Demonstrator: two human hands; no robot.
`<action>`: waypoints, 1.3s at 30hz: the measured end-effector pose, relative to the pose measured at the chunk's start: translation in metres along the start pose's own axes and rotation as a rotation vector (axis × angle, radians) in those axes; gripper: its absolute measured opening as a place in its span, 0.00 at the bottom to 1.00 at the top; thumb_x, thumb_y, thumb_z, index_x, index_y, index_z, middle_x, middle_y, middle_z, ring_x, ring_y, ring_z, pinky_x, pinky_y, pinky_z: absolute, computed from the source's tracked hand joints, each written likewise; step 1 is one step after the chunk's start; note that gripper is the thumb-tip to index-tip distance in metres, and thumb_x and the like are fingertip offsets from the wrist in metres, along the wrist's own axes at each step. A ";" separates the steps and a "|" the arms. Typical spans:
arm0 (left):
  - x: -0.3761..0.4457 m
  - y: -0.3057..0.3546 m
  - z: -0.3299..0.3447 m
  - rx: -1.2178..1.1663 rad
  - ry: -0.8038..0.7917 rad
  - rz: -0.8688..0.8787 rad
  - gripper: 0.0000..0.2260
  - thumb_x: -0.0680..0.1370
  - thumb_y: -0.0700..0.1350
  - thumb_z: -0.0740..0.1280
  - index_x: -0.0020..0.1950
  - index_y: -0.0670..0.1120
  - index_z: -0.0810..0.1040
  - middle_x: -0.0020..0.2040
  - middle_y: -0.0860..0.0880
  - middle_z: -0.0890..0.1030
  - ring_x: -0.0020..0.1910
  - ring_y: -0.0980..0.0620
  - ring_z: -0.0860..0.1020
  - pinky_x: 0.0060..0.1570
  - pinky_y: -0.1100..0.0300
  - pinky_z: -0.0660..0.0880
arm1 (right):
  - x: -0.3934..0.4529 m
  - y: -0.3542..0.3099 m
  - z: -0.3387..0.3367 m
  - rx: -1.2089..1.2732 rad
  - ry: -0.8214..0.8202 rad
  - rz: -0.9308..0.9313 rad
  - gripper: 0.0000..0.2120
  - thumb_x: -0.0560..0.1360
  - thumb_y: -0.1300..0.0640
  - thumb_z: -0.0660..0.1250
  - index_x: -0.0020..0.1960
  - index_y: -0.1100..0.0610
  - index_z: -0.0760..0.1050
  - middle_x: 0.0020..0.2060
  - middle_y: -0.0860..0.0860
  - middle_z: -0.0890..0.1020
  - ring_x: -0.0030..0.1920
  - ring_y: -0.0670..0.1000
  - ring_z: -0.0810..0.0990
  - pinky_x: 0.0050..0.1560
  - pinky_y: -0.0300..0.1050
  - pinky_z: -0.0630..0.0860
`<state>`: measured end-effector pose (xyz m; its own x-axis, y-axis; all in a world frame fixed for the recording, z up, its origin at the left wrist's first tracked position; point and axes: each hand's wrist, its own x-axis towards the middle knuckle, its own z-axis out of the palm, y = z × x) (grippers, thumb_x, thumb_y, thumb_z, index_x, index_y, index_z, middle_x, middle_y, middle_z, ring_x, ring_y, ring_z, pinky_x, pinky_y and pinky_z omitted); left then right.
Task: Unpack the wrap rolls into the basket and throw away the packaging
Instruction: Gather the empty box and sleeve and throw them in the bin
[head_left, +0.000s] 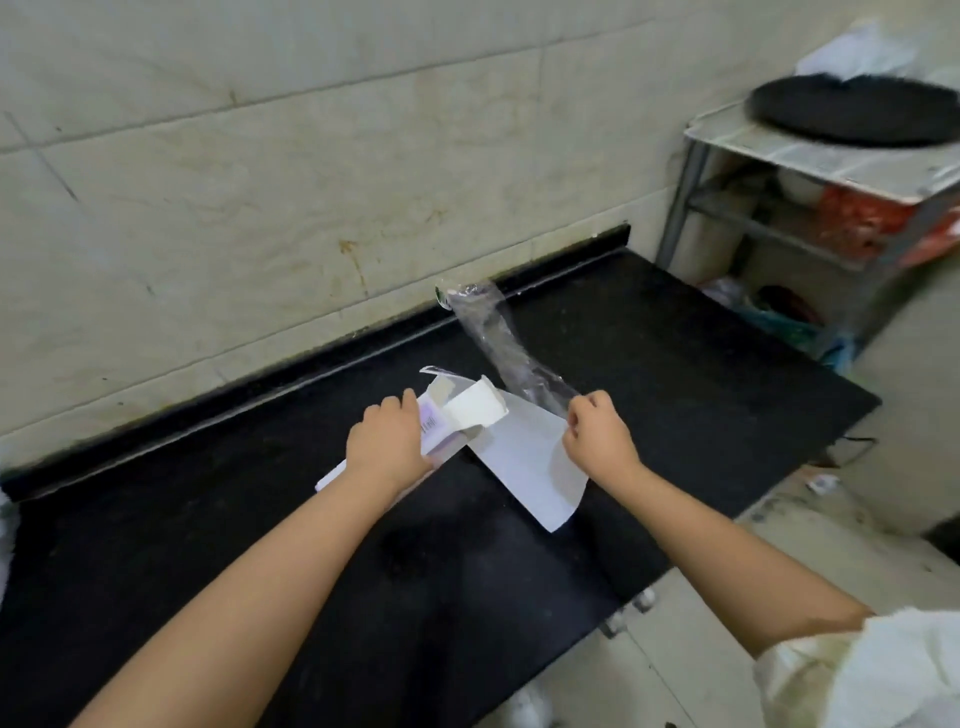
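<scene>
Over the black counter (675, 364), left hand (387, 449) clasps the box (467, 418); right hand (597, 436) pinches clear wrap (493, 332).

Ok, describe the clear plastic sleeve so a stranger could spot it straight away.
On the black counter by the tiled wall, find the right hand. The plastic sleeve rises from it toward the wall; unlike the white box and paper sheet beside it, it is see-through.

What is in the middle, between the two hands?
In the head view, the open end of the white cardboard box and a white sheet lie between the left hand and the right hand, over the black countertop.
</scene>
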<state>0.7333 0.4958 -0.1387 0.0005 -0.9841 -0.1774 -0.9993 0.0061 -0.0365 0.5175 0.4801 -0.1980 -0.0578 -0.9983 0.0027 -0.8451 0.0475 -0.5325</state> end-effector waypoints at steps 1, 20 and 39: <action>0.000 0.016 -0.002 -0.005 0.023 0.060 0.33 0.73 0.59 0.65 0.70 0.41 0.61 0.61 0.42 0.73 0.58 0.43 0.73 0.51 0.52 0.74 | -0.011 0.010 -0.014 0.006 0.042 0.034 0.04 0.74 0.68 0.57 0.46 0.64 0.70 0.53 0.61 0.71 0.46 0.63 0.75 0.45 0.51 0.73; -0.260 0.511 0.026 0.166 -0.054 1.353 0.29 0.71 0.58 0.70 0.63 0.42 0.68 0.61 0.42 0.73 0.60 0.43 0.73 0.55 0.52 0.72 | -0.471 0.313 -0.229 0.133 0.833 1.147 0.06 0.69 0.68 0.63 0.45 0.67 0.76 0.47 0.63 0.79 0.49 0.61 0.76 0.43 0.45 0.66; -0.507 0.823 0.177 0.514 -0.352 1.518 0.29 0.71 0.56 0.71 0.66 0.43 0.69 0.64 0.42 0.73 0.63 0.43 0.73 0.60 0.53 0.72 | -0.755 0.540 -0.256 0.283 0.779 1.692 0.10 0.72 0.66 0.60 0.51 0.68 0.74 0.51 0.65 0.78 0.51 0.63 0.76 0.47 0.50 0.71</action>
<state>-0.0831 1.0309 -0.2527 -0.8307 0.0638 -0.5531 0.0241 0.9966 0.0787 -0.0316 1.2679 -0.2712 -0.8900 0.3294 -0.3154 0.4499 0.7471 -0.4893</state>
